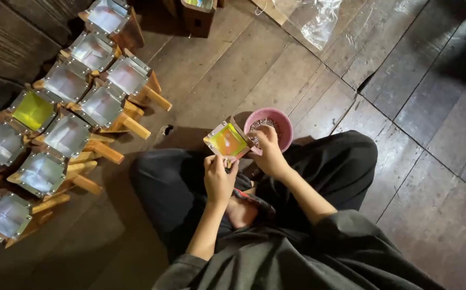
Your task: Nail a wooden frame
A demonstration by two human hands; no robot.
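Observation:
I sit cross-legged on a wooden plank floor. My left hand is shut on the handle of a small wooden-framed square piece with a shiny yellow-green film face, held up over my lap. My right hand reaches over the rim of a pink bowl that holds small silvery bits, its fingers pinched at the bowl's near edge beside the framed piece. Whether those fingers hold anything is hidden.
Several similar framed squares with wooden handles lie in rows on the floor at the left, most silvery, one yellow. A clear plastic bag lies at the top. A dark wooden box stands at the top centre.

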